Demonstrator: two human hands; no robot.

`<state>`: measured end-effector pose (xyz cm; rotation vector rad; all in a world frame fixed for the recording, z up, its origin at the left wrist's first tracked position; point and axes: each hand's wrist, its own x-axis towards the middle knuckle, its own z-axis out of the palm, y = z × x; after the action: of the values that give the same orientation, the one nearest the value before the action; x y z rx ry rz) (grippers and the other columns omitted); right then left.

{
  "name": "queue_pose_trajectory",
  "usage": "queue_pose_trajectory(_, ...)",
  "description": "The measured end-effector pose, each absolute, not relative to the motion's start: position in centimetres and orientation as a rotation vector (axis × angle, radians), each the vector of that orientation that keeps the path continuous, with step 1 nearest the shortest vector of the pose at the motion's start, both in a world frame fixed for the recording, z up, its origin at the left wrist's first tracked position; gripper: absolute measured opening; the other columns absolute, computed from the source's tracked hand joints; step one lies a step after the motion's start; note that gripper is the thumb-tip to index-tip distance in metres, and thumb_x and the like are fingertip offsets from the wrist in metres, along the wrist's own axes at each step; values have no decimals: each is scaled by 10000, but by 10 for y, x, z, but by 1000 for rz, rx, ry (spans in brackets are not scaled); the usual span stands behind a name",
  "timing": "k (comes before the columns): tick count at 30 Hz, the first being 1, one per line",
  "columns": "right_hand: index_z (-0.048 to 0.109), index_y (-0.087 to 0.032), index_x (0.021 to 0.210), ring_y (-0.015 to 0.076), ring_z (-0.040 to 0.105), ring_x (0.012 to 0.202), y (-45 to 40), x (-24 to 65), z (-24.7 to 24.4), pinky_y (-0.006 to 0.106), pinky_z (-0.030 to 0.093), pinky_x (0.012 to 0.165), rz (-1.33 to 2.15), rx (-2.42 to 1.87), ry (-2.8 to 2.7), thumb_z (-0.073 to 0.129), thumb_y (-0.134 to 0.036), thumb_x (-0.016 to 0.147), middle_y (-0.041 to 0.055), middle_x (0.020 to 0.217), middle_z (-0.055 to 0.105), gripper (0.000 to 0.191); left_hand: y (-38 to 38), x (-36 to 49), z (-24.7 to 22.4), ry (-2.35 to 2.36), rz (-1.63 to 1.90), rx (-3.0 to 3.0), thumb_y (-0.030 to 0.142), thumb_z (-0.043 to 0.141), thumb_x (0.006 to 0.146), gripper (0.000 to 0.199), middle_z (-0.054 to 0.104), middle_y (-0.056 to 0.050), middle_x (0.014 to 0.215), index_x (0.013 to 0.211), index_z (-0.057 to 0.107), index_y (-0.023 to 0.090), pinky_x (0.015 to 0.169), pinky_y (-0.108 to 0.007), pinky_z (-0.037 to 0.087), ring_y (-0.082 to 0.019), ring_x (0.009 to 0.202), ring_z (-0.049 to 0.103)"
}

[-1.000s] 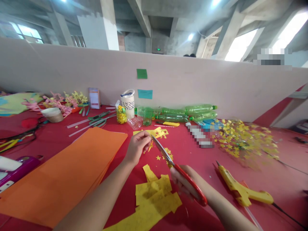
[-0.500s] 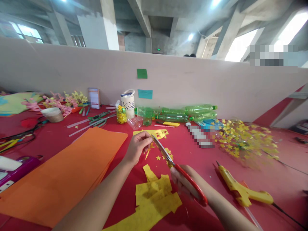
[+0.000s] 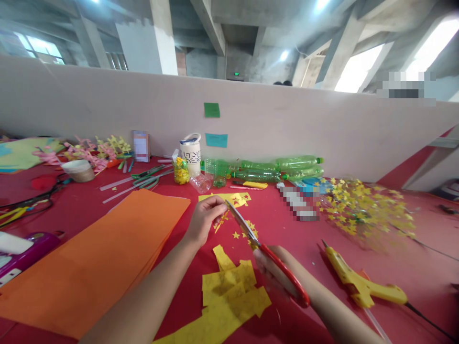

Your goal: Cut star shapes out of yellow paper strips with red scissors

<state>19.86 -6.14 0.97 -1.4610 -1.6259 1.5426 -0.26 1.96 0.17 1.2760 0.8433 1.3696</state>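
My left hand [image 3: 208,215] pinches a small yellow piece [image 3: 221,222] between thumb and fingertips, much of it hidden by the fingers. Red-handled scissors [image 3: 283,272] are in my right hand [image 3: 272,265], their blade tips touching or very near the left fingertips. Small yellow stars [image 3: 235,235] lie on the red table beneath the blades. Just behind my left hand is a yellow strip [image 3: 208,197] with star-shaped holes. Nearer to me, several yellow sheets [image 3: 233,306] overlap in a loose pile.
Orange sheets [image 3: 96,258] cover the left side. A yellow glue gun [image 3: 362,282] lies at the right, before a spray of yellow stars [image 3: 358,205]. Green bottles [image 3: 258,175], a white cup [image 3: 191,157] and a yellow cutter [image 3: 255,185] sit along the partition [image 3: 143,100].
The loose end of the yellow piece below my left fingertips has shifted slightly. Both hands and the scissors are nearly where they were.
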Motion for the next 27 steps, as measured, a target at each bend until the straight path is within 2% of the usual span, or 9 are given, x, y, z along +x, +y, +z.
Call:
queue_pose_trajectory(2,410,-200,588,46,338,273,-62,199,9,159,240,288,1536,-1485,-1630,499,-648,797,-92,391,357,502,19,-2,3,842,1396,1301,209,604,765,149,448,48,555,627,577,162,460,-194,296,-58,490,370)
queue_pose_trajectory(6,406,-200,578,44,340,269,-62,198,7,158,228,289,1505,-1508,-1657,477,-650,809,-92,376,359,512,17,-3,5,854,1419,1321,197,603,758,148,591,14,899,621,571,151,451,-202,314,-26,483,380)
queue_pose_trajectory(7,402,-199,571,43,338,268,-62,197,7,159,230,293,1506,-1502,-1657,475,-657,807,-94,364,350,519,17,-3,5,852,1407,1317,197,597,761,149,601,9,929,623,565,151,444,-204,317,-25,474,384)
queue_pose_trajectory(11,375,-207,527,56,371,286,-63,194,8,167,274,305,1532,-1470,-1625,476,-723,749,-84,346,357,571,18,-3,2,807,1376,1281,183,567,774,171,545,34,609,608,528,163,464,-203,359,-66,472,433)
queue_pose_trajectory(13,377,-207,515,64,391,294,-63,192,7,171,294,310,1555,-1457,-1609,489,-729,734,-79,343,370,576,19,-3,1,787,1377,1274,179,553,781,162,519,37,542,622,528,167,496,-206,388,-86,500,474)
queue_pose_trajectory(22,428,-193,536,52,348,235,-61,194,-8,192,347,332,1582,-1390,-1573,448,-673,812,-96,332,369,555,17,1,2,811,1369,1309,224,537,806,139,553,28,578,677,543,170,545,-242,442,-115,529,541)
queue_pose_trajectory(27,457,-192,567,60,358,245,-59,196,-10,218,418,402,1607,-1304,-1522,451,-652,827,-95,312,386,528,18,2,3,869,1444,1302,254,551,794,141,578,12,631,681,574,172,605,-251,448,-126,589,555)
